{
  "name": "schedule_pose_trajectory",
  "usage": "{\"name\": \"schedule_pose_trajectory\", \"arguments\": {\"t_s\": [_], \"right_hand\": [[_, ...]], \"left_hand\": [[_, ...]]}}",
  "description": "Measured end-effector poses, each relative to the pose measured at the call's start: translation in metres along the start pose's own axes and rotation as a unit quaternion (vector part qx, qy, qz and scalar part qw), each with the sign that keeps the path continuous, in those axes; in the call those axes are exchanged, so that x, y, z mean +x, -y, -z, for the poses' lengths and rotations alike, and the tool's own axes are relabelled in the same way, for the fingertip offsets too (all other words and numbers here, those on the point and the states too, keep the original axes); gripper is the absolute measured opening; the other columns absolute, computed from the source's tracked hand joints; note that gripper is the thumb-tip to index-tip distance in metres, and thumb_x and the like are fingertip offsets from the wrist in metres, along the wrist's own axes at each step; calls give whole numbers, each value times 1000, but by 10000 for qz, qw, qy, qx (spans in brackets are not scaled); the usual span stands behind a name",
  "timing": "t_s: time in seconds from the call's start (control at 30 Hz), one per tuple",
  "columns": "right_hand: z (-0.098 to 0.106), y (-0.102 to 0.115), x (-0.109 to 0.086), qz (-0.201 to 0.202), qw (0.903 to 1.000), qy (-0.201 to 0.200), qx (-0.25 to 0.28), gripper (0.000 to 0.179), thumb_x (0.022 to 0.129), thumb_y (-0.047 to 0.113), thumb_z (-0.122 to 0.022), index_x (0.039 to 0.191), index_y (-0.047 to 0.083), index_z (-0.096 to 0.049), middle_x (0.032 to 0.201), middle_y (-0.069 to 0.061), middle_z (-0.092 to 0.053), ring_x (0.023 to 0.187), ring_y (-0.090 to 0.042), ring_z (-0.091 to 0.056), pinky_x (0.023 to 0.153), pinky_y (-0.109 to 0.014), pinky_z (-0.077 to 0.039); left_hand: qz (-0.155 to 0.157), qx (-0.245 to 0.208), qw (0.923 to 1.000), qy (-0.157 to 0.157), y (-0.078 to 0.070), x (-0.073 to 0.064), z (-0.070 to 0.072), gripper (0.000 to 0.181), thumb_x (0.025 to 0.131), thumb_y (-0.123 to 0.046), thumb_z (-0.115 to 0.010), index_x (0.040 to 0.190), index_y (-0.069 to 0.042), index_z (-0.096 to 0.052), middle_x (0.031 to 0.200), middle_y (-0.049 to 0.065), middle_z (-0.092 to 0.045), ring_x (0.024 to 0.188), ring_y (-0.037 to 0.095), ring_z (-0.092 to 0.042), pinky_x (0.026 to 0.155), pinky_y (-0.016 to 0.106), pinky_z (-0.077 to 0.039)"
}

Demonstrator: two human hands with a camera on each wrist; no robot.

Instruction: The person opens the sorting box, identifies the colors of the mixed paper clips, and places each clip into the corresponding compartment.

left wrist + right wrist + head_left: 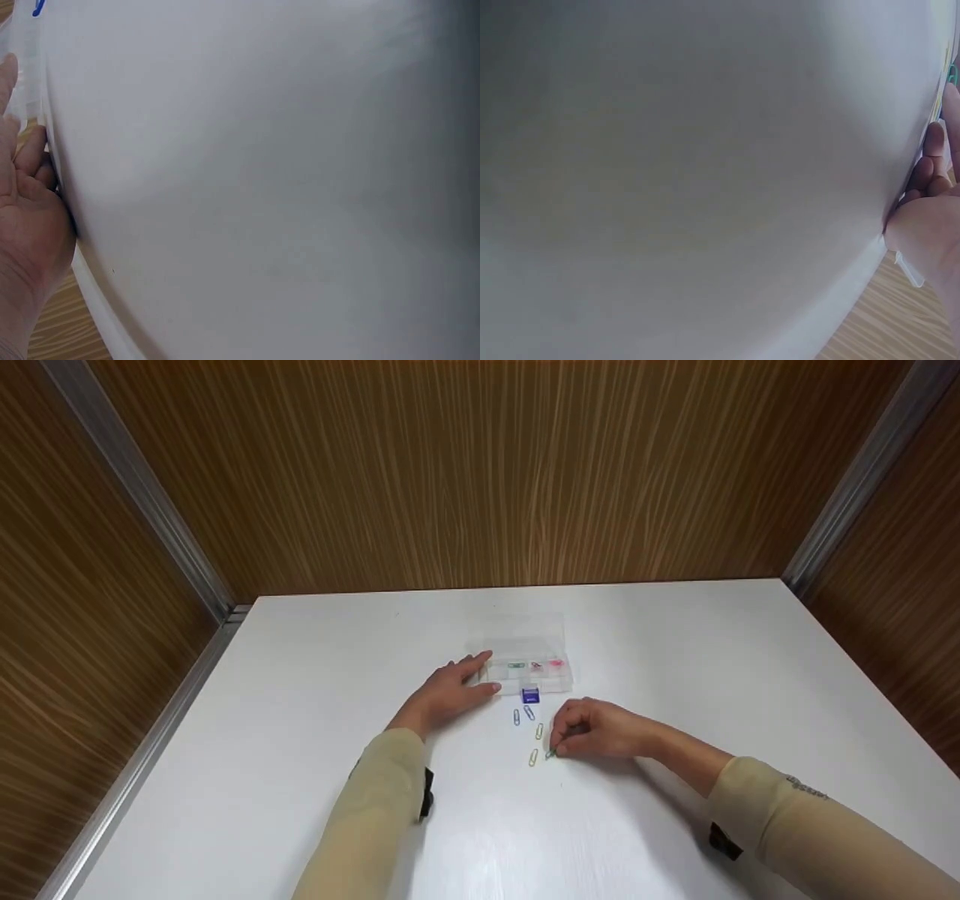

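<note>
My right hand [600,729] pinches a green paper clip [551,753] between thumb and fingertips, low over the table. The same green clip [952,73] shows at the edge of the right wrist view. My left hand [448,690] rests at the left end of a clear compartment box [555,687], thumb by its front edge and fairly straight index finger near its back. The box's lid [517,628] lies open behind it. Its back row holds a green paper clip [516,665] and small red and pink pieces [556,663].
Two blue paper clips [517,717] lie before the box, and two yellow paper clips [539,731] lie closer to my right hand. A small purple-blue item [530,695] is at the box's front edge. Wood-grain panels [510,472] surround the white table [285,735].
</note>
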State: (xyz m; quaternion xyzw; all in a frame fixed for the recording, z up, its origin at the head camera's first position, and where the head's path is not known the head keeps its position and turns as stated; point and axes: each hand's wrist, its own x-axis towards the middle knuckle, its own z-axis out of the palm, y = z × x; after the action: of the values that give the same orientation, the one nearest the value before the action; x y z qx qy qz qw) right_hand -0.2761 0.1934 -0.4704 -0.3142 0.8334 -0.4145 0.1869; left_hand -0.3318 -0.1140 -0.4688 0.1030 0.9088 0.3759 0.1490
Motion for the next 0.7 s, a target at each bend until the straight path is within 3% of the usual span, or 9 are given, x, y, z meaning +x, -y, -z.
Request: {"name": "schedule_pose_trajectory", "arguments": {"t_s": [0.23, 0.5, 0.7], "right_hand": [[0, 1, 1, -234, 9993, -111, 262, 5, 97, 11, -79, 101, 12, -81, 107, -2, -74, 104, -20, -59, 91, -23, -47], [2, 6, 7, -725, 9951, -349, 582, 9, 100, 10, -75, 107, 9, -81, 106, -3, -77, 97, -20, -60, 81, -23, -48], [12, 11, 13, -602, 9932, -954, 281, 12, 101, 11, -72, 109, 7, -80, 103, -3, -74, 93, -22, -58, 78, -26, -47]], "left_hand": [[-23, 53, 10000, -48, 3, 0, -1, 70, 98, -65, -62, 162, -51, -37, 174, -7, -27, 163, 31, -12, 128, 58, -13], [40, -8, 10000, -28, 1, -1, -1, 71, 98, -65, -64, 162, -51, -38, 174, -8, -27, 163, 30, -12, 128, 58, -12], [45, 70, 10000, -16, 0, 0, -1, 71, 98, -65, -63, 162, -51, -37, 174, -7, -27, 163, 30, -11, 128, 58, -12]]}}
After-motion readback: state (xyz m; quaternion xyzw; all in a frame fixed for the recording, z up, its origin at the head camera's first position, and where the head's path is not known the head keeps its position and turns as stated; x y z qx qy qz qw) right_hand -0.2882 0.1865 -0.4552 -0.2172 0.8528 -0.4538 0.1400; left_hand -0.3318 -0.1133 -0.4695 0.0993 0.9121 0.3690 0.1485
